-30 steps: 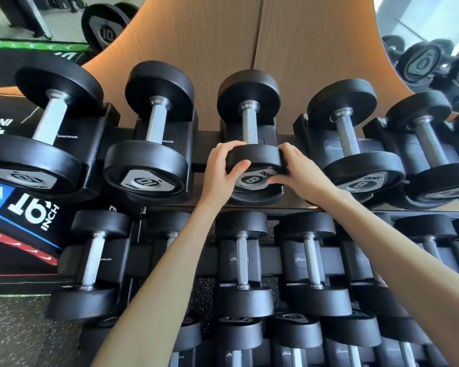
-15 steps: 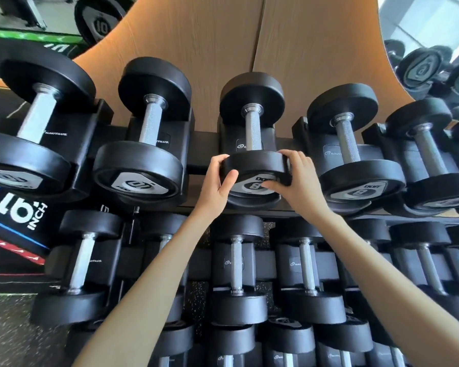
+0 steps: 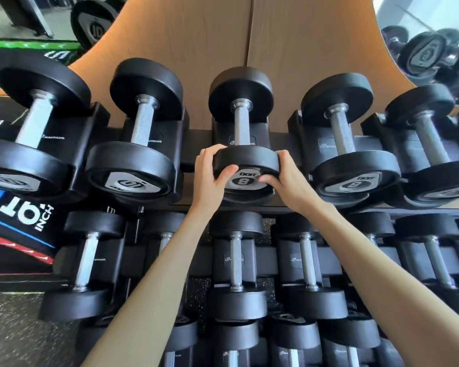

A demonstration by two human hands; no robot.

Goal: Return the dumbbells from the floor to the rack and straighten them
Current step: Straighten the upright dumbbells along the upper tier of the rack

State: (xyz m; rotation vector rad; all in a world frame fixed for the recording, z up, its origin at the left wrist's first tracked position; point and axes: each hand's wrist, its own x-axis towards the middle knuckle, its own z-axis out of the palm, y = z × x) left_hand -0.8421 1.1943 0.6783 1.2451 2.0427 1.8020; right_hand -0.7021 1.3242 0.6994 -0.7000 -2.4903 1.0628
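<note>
We have the middle dumbbell (image 3: pixel 241 125) of the top tier lying in its cradle on the rack (image 3: pixel 194 141), far head toward the wooden wall and near head toward us with its 8 label showing. The step in hand, as we judge it, is straightening: the weight is already on the rack, and what is left is to seat it square. To do that well we should turn the near head a little at a time, until the label sits level like the one on the neighbouring dumbbell (image 3: pixel 342 133) to the right. We should also press along the handle's line so the head settles into the saddle rather than riding its lip. We keep fingertips out from between head and cradle, where a settling weight could pinch. Our left hand (image 3: pixel 210 178) grips the left rim of the near head, fingers curled over the top edge and thumb laid across the face. Our right hand (image 3: pixel 289 178) grips the right rim, fingers wrapped over the edge, thumb tucked under the label. Both forearms reach up and forward, converging on the head.
</note>
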